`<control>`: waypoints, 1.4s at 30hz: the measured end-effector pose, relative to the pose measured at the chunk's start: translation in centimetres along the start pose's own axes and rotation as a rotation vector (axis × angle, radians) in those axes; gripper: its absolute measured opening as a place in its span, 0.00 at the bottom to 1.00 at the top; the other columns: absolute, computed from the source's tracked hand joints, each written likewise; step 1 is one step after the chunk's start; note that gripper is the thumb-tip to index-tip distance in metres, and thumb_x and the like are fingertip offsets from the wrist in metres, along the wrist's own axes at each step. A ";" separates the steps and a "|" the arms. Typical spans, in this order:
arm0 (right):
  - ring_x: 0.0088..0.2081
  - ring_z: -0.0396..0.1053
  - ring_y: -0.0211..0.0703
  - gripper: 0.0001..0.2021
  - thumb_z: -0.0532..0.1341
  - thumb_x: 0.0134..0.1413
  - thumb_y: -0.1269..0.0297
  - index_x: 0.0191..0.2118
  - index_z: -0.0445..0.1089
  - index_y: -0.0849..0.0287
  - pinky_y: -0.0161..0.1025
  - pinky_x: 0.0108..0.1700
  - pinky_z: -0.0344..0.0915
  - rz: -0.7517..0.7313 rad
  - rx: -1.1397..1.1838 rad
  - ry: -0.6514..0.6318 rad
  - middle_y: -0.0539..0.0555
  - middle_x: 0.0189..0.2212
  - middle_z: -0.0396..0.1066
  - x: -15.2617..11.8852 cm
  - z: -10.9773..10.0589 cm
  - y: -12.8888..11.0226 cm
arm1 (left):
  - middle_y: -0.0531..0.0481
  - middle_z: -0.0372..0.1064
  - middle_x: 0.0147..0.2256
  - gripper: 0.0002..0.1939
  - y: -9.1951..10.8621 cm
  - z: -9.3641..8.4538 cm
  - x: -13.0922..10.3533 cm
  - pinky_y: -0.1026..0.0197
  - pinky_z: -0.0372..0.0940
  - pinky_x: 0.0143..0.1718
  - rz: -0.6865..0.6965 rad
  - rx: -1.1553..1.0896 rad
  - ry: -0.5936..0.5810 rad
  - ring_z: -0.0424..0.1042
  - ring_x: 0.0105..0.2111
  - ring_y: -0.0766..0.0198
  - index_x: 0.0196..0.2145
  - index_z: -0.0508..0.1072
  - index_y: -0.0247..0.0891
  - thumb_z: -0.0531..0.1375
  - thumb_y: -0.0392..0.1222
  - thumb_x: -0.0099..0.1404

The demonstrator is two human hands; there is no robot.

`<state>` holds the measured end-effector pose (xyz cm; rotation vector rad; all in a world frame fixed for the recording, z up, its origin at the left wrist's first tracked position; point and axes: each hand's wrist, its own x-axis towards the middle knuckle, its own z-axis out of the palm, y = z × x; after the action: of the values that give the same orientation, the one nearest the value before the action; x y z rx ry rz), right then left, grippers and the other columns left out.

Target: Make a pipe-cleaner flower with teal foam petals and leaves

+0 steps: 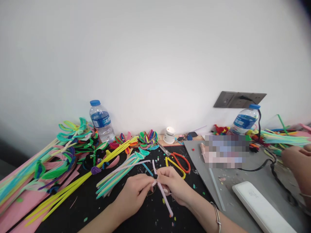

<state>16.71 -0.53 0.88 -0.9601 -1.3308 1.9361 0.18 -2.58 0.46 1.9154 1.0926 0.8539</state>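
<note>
My right hand is closed round a lilac pipe cleaner, which sticks out above and below the fingers. The fingertips of my left hand are pinched together and meet the right fingertips at the pipe cleaner; what they hold is hidden. A small black piece shows where the hands meet, and a thin golden strand curves near them. Just beyond the left hand lies a bundle of pastel pipe cleaners. Scissors with red handles and a yellow-handled pair lie behind the right hand.
Water bottles stand by the wall with a white cup between. Yellow pipe cleaners and pipe-cleaner flowers lie left and back. A white power bank, black cable and another person's hand are at right.
</note>
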 end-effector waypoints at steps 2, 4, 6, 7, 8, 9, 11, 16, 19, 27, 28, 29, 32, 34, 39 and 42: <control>0.13 0.40 0.27 0.14 0.56 0.50 0.62 0.18 0.56 0.60 0.30 0.16 0.37 -0.008 -0.035 0.031 0.41 0.10 0.49 0.1 -0.2 0.0 | 0.49 0.68 0.24 0.15 -0.1 -0.1 0.1 0.64 0.56 0.31 -0.015 -0.022 0.011 0.65 0.27 0.62 0.24 0.73 0.38 0.50 0.42 0.63; 0.15 0.45 0.29 0.12 0.55 0.52 0.61 0.21 0.58 0.60 0.29 0.17 0.42 -0.118 -0.154 0.096 0.43 0.14 0.54 0.1 -0.7 -0.2 | 0.50 0.67 0.22 0.17 -0.4 -0.2 0.4 0.64 0.56 0.29 -0.087 -0.106 0.007 0.64 0.25 0.64 0.21 0.72 0.37 0.51 0.44 0.63; 0.20 0.53 0.31 0.04 0.55 0.53 0.66 0.31 0.63 0.60 0.30 0.21 0.51 -0.308 -0.353 0.158 0.47 0.23 0.62 0.0 -1.3 -0.8 | 0.51 0.67 0.21 0.17 -0.7 -0.4 0.8 0.66 0.52 0.23 -0.193 -0.240 -0.027 0.59 0.20 0.68 0.20 0.70 0.35 0.52 0.47 0.62; 0.24 0.57 0.33 0.07 0.55 0.51 0.70 0.38 0.64 0.59 0.31 0.25 0.55 -0.398 -0.486 0.176 0.50 0.30 0.64 -0.2 -1.5 -1.1 | 0.52 0.66 0.20 0.17 -0.8 -0.6 0.9 0.67 0.48 0.20 -0.245 -0.322 -0.054 0.55 0.18 0.70 0.21 0.69 0.35 0.53 0.48 0.61; 0.28 0.60 0.35 0.12 0.55 0.50 0.73 0.43 0.64 0.58 0.32 0.28 0.58 -0.462 -0.605 0.143 0.53 0.36 0.64 -0.3 -1.7 -1.5 | 0.53 0.66 0.20 0.16 -0.9 -0.7 1.0 0.67 0.45 0.18 -0.290 -0.404 -0.081 0.52 0.16 0.72 0.22 0.69 0.34 0.54 0.49 0.61; 0.33 0.61 0.37 0.16 0.55 0.50 0.76 0.45 0.64 0.56 0.33 0.33 0.60 -0.509 -0.694 0.097 0.54 0.40 0.63 -0.5 -1.7 -1.8 | 0.54 0.65 0.19 0.16 -1.0 -0.7 1.0 0.67 0.42 0.17 -0.323 -0.481 -0.107 0.49 0.15 0.73 0.23 0.68 0.34 0.55 0.49 0.60; 0.40 0.62 0.39 0.18 0.56 0.50 0.77 0.46 0.65 0.55 0.36 0.41 0.61 -0.581 -0.810 0.015 0.54 0.43 0.63 -0.7 -1.8 -2.1 | 0.55 0.63 0.17 0.16 -1.1 -0.9 1.1 0.68 0.39 0.17 -0.354 -0.595 -0.145 0.46 0.14 0.75 0.23 0.67 0.34 0.56 0.50 0.59; 0.41 0.63 0.39 0.08 0.56 0.56 0.67 0.41 0.68 0.57 0.36 0.44 0.60 -0.643 -0.951 -0.028 0.54 0.38 0.65 -0.7 -1.7 -1.8 | 0.56 0.61 0.16 0.17 -1.1 -1.0 1.0 0.68 0.39 0.16 -0.362 -0.616 -0.207 0.47 0.14 0.75 0.21 0.65 0.34 0.57 0.50 0.59; 0.40 0.63 0.40 0.07 0.55 0.57 0.63 0.37 0.68 0.59 0.36 0.42 0.60 -0.636 -1.061 -0.008 0.54 0.37 0.65 -0.7 -1.7 -1.4 | 0.55 0.62 0.16 0.17 -0.9 -1.0 0.9 0.68 0.41 0.17 -0.370 -0.603 -0.236 0.48 0.15 0.75 0.21 0.66 0.33 0.57 0.51 0.59; 0.33 0.59 0.37 0.06 0.55 0.57 0.69 0.28 0.62 0.60 0.33 0.37 0.56 -0.626 -1.165 0.018 0.50 0.27 0.63 -0.6 -1.3 -1.2 | 0.55 0.64 0.17 0.16 -0.8 -0.7 0.9 0.68 0.44 0.18 -0.326 -0.444 -0.248 0.51 0.16 0.73 0.25 0.70 0.32 0.56 0.49 0.59; 0.32 0.59 0.36 0.07 0.55 0.56 0.71 0.27 0.61 0.60 0.32 0.35 0.55 -0.614 -1.135 0.027 0.49 0.26 0.62 -0.6 -1.3 -1.1 | 0.55 0.64 0.17 0.16 -0.8 -0.7 0.9 0.68 0.47 0.19 -0.303 -0.413 -0.242 0.53 0.17 0.72 0.24 0.70 0.32 0.56 0.49 0.59; 0.30 0.58 0.36 0.08 0.56 0.54 0.72 0.25 0.60 0.60 0.32 0.33 0.54 -0.595 -1.104 0.038 0.48 0.25 0.60 -0.5 -1.2 -1.1 | 0.55 0.64 0.18 0.16 -0.8 -0.6 0.9 0.68 0.50 0.21 -0.273 -0.377 -0.231 0.56 0.18 0.71 0.23 0.70 0.32 0.55 0.47 0.60; 0.26 0.56 0.33 0.10 0.56 0.52 0.75 0.22 0.56 0.60 0.30 0.29 0.51 -0.514 -1.029 0.079 0.46 0.21 0.57 -0.5 -1.0 -0.8 | 0.54 0.65 0.19 0.18 -0.6 -0.4 0.8 0.67 0.55 0.27 -0.182 -0.230 -0.176 0.62 0.23 0.68 0.18 0.68 0.33 0.53 0.44 0.61; 0.23 0.54 0.31 0.11 0.55 0.51 0.76 0.21 0.55 0.61 0.30 0.27 0.49 -0.456 -1.001 0.110 0.45 0.19 0.55 -0.4 -0.8 -0.7 | 0.54 0.64 0.19 0.18 -0.5 -0.3 0.7 0.67 0.55 0.28 -0.146 -0.131 -0.141 0.63 0.23 0.68 0.18 0.68 0.34 0.52 0.42 0.62; 0.20 0.51 0.30 0.12 0.53 0.49 0.75 0.17 0.57 0.62 0.31 0.23 0.46 -0.337 -0.856 0.166 0.44 0.15 0.54 -0.3 -0.6 -0.4 | 0.53 0.67 0.20 0.19 -0.2 0.1 0.5 0.67 0.56 0.29 -0.099 -0.037 -0.083 0.65 0.24 0.67 0.19 0.70 0.35 0.51 0.42 0.63; 0.19 0.51 0.30 0.11 0.55 0.47 0.73 0.17 0.60 0.63 0.30 0.22 0.47 -0.225 -0.632 0.159 0.45 0.14 0.56 0.0 -0.9 -0.4 | 0.52 0.68 0.21 0.19 -0.2 0.3 0.6 0.67 0.56 0.29 -0.140 -0.119 -0.070 0.64 0.24 0.67 0.19 0.71 0.35 0.51 0.45 0.63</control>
<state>17.46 0.06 1.05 -1.1581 -1.9065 1.2544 0.56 -2.08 0.22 1.7365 1.0948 0.7521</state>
